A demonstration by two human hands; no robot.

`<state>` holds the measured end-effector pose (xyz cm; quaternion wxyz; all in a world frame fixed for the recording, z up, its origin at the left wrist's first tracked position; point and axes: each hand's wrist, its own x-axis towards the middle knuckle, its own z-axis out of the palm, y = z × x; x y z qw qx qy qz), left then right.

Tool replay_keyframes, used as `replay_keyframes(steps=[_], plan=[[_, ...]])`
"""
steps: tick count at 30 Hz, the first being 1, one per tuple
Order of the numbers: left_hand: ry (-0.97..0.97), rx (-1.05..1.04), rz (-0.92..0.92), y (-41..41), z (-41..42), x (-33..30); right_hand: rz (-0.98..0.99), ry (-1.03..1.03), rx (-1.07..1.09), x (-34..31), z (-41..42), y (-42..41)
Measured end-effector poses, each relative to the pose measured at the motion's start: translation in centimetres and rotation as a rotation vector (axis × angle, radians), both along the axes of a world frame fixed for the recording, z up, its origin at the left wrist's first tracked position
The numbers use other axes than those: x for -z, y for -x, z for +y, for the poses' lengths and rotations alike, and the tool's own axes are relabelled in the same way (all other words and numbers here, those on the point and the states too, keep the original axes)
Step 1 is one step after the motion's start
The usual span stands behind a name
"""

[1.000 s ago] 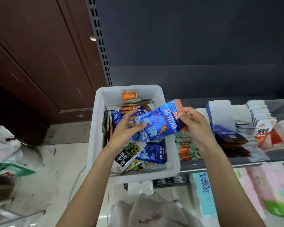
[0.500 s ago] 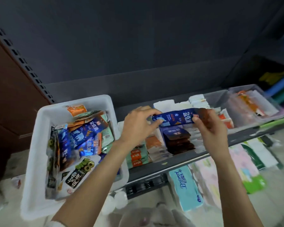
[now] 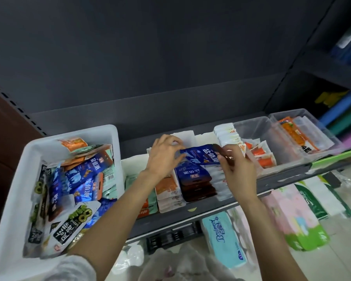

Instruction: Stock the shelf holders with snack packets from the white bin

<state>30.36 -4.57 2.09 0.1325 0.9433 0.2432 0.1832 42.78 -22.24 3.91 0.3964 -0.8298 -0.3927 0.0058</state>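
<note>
while both hands, left hand and right hand, pinch a blue packet lettered "盐值派", a "baimei" tissue pack lies below the shelf.

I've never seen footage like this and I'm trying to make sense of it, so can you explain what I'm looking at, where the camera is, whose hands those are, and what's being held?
There is no machine here. The camera sits on a person's head and looks forward and down, so the two bare arms reaching in from the bottom are that person's own.

The left hand and the right hand each pinch one end of a blue snack packet, holding it just above a row of the same blue packets standing in a holder on the dark shelf.

To the left sits a white bin heaped with mixed packets, many of them blue too. Beside the blue row are orange packets, and further right clear plastic boxes with more snacks. Below the shelf lie packs of tissue.
</note>
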Motion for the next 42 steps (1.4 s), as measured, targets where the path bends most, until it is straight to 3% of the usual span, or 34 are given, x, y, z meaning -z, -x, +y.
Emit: replay_keyframes(steps=[6,13,17,22,26,30,34,42], plan=[[-0.008,0.079,-0.119,0.7,-0.2,0.0,-0.134,0.066,-0.227,-0.8,2.4,0.5],[0.034,0.155,0.082,3.0,-0.6,1.4,-0.472,0.273,-0.307,1.9,3.1,1.7],[0.144,0.178,0.073,4.9,-1.0,1.1,-0.402,0.225,-0.292,2.1,2.2,2.2],[0.283,-0.201,-0.299,10.2,-0.9,-1.3,-0.205,-0.036,-0.267,-1.6,3.2,5.3],[0.280,-0.507,-0.375,17.4,0.3,-1.9,-0.052,-0.065,-0.484,-2.7,7.1,11.1],[0.145,-0.701,-0.178,26.0,2.4,0.1,0.017,0.110,-0.754,-1.2,12.2,18.4],[0.032,-0.772,0.070,31.2,4.6,2.3,-0.113,0.288,-0.844,2.8,17.9,24.0],[0.030,-0.496,0.219,31.2,8.1,4.0,-0.322,0.737,-0.787,8.0,25.0,26.5]])
